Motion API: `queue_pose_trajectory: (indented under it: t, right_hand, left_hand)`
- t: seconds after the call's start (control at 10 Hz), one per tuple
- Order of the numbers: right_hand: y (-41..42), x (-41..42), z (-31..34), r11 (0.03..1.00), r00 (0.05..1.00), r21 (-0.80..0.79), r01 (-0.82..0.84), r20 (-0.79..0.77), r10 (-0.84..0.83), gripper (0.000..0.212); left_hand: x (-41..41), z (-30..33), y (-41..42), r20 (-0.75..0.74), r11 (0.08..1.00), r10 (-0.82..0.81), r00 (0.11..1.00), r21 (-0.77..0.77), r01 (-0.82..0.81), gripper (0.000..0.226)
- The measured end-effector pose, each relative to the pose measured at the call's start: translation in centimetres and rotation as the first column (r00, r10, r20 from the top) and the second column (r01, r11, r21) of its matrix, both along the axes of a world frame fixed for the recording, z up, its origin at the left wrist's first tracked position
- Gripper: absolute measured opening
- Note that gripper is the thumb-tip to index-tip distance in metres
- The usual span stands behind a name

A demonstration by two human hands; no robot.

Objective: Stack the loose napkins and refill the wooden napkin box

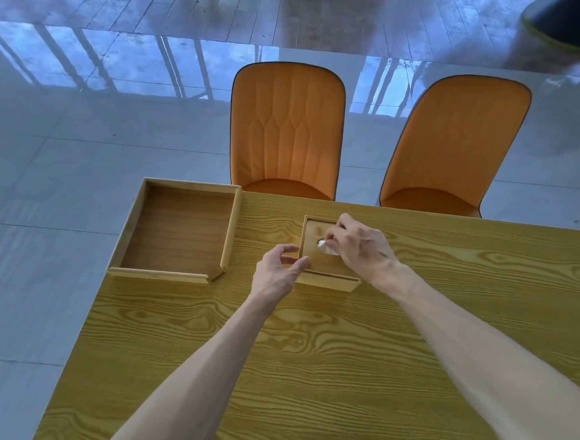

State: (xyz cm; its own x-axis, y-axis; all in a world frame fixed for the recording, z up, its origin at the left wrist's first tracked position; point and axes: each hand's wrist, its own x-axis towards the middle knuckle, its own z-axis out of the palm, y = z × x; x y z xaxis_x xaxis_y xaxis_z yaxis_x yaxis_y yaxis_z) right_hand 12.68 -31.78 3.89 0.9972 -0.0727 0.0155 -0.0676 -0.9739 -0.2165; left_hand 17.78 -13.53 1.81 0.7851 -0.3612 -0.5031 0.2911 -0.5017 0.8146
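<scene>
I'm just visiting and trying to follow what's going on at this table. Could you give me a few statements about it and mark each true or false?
1. The right hand pinches a white napkin at the opening in the lid of the napkin box. True.
2. The left hand lies flat inside the tray. False: it is by the box's left edge.
3. Two orange chairs stand behind the table. True.
4. The tray is piled with napkins. False: it looks empty.
</scene>
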Motion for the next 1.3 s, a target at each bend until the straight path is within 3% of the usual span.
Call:
queue_pose_trajectory:
  t: [0.4, 0.9, 1.1, 1.2, 1.3]
  right_hand:
    - [0.8, -2.2, -1.9, 0.952, 0.926, 0.207, 0.225, 0.258, -0.275, 0.019]
    - [0.9, -3.7, -1.3, 0.915, 0.913, 0.348, 0.206, 0.268, -0.308, 0.023]
    - [0.3, -4.6, 0.4, 0.898, 0.899, 0.322, 0.3, 0.219, -0.379, 0.015]
    - [0.0, -4.9, 1.8, 0.915, 0.922, 0.245, 0.321, 0.14, -0.361, 0.021]
    - [-0.5, -4.3, 2.7, 0.929, 0.943, 0.163, 0.332, -0.066, -0.325, 0.026]
  left_hand:
    - [0.0, 0.0, -0.1, -0.002, 1.0, -0.007, 1.0, 0.011, 0.007, 0.04]
    - [0.3, 0.0, 0.2, -0.063, 1.0, -0.03, 0.998, -0.006, 0.03, 0.046]
    - [1.3, 1.5, 0.7, 0.019, 0.973, -0.167, 0.986, 0.167, 0.162, 0.044]
    - [2.1, 2.7, 0.8, 0.019, 0.891, -0.336, 0.942, 0.329, 0.311, 0.047]
    - [2.7, 4.2, 0.5, 0.048, 0.753, -0.49, 0.87, 0.527, 0.395, 0.048]
